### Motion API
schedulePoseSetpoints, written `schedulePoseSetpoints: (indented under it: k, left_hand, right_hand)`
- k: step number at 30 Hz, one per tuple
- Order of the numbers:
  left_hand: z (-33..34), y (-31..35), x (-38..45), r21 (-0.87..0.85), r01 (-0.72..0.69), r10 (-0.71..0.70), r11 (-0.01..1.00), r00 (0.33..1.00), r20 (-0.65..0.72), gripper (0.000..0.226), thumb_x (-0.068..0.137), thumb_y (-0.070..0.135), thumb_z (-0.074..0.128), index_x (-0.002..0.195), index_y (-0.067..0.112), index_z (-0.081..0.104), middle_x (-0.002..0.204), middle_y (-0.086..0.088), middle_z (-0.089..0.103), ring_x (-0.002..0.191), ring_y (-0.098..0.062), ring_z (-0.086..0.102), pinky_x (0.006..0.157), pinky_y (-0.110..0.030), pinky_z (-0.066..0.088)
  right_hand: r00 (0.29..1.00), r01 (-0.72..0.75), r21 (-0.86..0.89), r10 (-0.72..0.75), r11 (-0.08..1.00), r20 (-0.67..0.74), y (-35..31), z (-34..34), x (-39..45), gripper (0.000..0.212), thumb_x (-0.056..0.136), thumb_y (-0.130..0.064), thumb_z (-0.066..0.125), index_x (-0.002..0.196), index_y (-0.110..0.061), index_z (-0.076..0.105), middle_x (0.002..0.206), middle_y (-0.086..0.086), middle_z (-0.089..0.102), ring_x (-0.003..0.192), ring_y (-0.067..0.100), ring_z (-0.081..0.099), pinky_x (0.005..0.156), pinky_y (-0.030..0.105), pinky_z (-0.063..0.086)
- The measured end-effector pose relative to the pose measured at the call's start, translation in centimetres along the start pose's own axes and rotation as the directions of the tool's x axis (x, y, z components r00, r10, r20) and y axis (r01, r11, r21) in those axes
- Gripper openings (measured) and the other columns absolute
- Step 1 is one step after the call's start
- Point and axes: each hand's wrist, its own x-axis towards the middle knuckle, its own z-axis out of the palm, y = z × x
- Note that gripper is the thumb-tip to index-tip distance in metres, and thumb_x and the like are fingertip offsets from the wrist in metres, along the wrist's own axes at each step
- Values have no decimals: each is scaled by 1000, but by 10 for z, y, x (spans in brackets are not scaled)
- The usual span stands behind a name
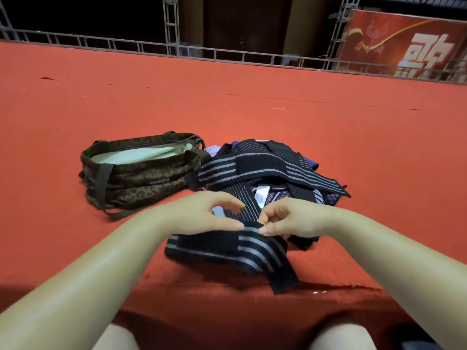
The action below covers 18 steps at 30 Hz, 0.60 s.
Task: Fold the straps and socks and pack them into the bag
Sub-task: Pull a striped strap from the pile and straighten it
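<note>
A black strap with grey stripes (227, 251) lies folded on the red carpet in front of me, one end trailing toward the step edge. My left hand (202, 213) pinches its upper edge with thumb and fingers. My right hand (285, 218) pinches the same edge just to the right. Behind them is a heap of straps and socks (273, 168), black, striped and purple. A brown leopard-print bag (136, 173) stands open to the left of the heap, its pale lining showing.
The red carpet (227, 102) stretches far ahead to a metal truss rail (177, 50) and a red banner (404, 46) at the back right. A step edge (328, 291) drops off just before my knees (336, 337).
</note>
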Motion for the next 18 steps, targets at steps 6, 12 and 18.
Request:
schedulePoseSetpoints:
  k: [6, 12, 18]
  left_hand:
    - [29, 13, 15, 51, -66, 63, 996, 996, 70, 27, 86, 38, 67, 82, 12, 60, 72, 8, 53, 65, -4, 45, 63, -20, 36]
    - [20, 0, -3, -130, -56, 63, 990, 997, 44, 19, 88, 28, 66, 76, 16, 58, 70, 11, 55, 65, -3, 49, 66, -22, 39]
    - [12, -10, -18, -179, -37, 43, 983, 999, 33, 22, 80, 41, 65, 73, 22, 56, 73, 5, 54, 70, -8, 50, 72, -30, 40]
  right_hand:
    - [998, 40, 81, -37, 996, -47, 17, 13, -7, 12, 84, -32, 70, 76, -25, 65, 75, 0, 57, 72, 18, 46, 71, 37, 37]
    - [999, 19, -9, -20, 1000, -34, 32, 25, -16, 23, 79, -32, 75, 75, -14, 62, 65, -4, 54, 63, 9, 46, 68, 27, 39]
    - [999, -9, -262, -5, 965, -54, 33, 39, -5, 13, 85, -36, 67, 90, -25, 62, 89, -8, 70, 84, 10, 65, 85, 31, 50]
